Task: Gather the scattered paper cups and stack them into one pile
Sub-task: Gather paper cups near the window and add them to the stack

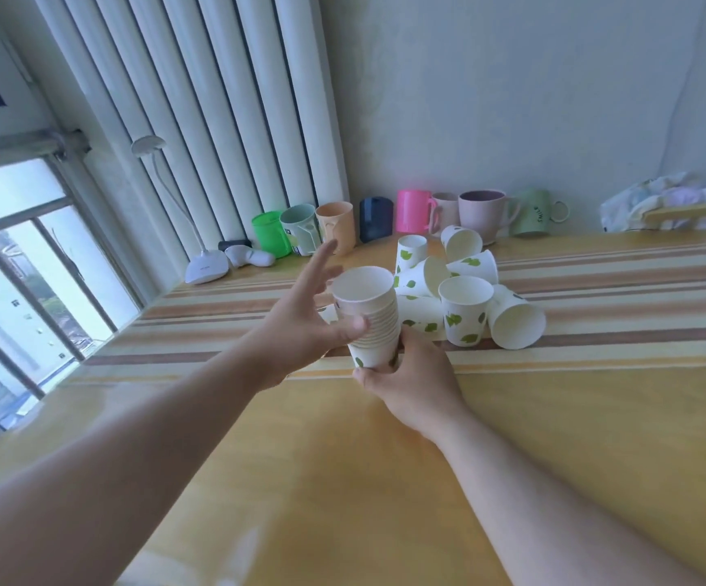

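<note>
A stack of white paper cups with green leaf prints (pixel 370 319) is held upright above the table, mouth up. My right hand (pixel 412 380) grips its base from below. My left hand (pixel 307 321) is beside the stack with the thumb on its side and the fingers spread apart. Just behind lie several loose cups: one upright (pixel 465 308), one on its side with the mouth toward me (pixel 516 317), others tipped over (pixel 421 279) and one upright farther back (pixel 411 249).
A row of coloured mugs (pixel 414 211) lines the wall at the back of the striped table (pixel 596 353). A white desk lamp (pixel 205 268) stands back left by the radiator. A crumpled bag (pixel 666 207) sits back right. A window is at left.
</note>
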Demonstrator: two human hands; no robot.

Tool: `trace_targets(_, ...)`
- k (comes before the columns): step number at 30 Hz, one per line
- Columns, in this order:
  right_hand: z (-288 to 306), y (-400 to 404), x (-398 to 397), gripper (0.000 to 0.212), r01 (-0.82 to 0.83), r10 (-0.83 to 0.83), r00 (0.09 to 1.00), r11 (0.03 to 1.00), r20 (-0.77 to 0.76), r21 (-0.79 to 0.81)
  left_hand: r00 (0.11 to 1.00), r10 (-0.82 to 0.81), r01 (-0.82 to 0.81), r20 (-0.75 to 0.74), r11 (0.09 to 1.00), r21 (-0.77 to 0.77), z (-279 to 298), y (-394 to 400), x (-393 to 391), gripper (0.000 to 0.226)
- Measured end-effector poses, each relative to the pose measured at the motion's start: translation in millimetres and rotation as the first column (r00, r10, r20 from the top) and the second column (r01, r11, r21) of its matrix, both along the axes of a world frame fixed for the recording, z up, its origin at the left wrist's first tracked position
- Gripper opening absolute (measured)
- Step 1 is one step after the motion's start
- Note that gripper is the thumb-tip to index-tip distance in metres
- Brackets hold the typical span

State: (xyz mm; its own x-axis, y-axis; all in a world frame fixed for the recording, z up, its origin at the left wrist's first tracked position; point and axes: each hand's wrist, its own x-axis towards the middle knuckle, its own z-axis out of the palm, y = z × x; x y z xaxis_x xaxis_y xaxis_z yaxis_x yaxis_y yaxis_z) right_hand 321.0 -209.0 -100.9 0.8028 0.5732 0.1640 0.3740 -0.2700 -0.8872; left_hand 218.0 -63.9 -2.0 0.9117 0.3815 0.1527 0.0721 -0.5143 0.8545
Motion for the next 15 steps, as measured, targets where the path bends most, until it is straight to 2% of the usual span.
trace_targets(2, -1, 0, 1, 0.037, 0.004, -0.004, 1.000, 1.000, -0.001, 0.007, 0.998, 0.068, -0.066, 0.011, 0.993, -0.101, -12, 11, 0, 0.083)
trace_targets(4, -1, 1, 1, 0.038, 0.007, -0.007, 1.000, 1.000, 0.000, 0.002, 0.974, 0.225, -0.217, 0.024, 0.960, -0.174, -30, 26, 6, 0.070)
trace_targets(5, -2, 2, 1, 0.038, 0.011, -0.011, 1.000, 1.000, -0.001, 0.000, 0.956, 0.294, -0.292, -0.016, 0.941, -0.171, -37, 30, 9, 0.066)
trace_targets(7, -2, 3, 2, 0.038, 0.024, -0.024, 1.000, 1.000, -0.004, 0.000, 0.926, 0.347, -0.362, -0.151, 0.928, -0.091, -51, 35, 16, 0.063)
trace_targets(9, -3, 3, 2, 0.038, 0.039, -0.039, 0.999, 0.999, -0.003, 0.003, 0.902, 0.339, -0.310, -0.268, 0.940, 0.144, -65, 35, 17, 0.083)
trace_targets(11, -4, 4, 4, 0.038, 0.045, -0.045, 0.999, 0.999, -0.005, 0.005, 0.899, 0.381, -0.304, -0.216, 0.898, 0.319, -75, 34, 17, 0.085)
trace_targets(12, -4, 4, 4, 0.038, 0.046, -0.046, 0.999, 0.999, -0.007, 0.005, 0.903, 0.396, -0.328, -0.167, 0.886, 0.328, -76, 32, 16, 0.082)
trace_targets(15, -4, 3, 5, 0.038, 0.042, -0.042, 0.999, 0.999, -0.012, 0.008, 0.883, 0.464, -0.446, -0.073, 0.877, 0.180, -70, 37, 13, 0.084)
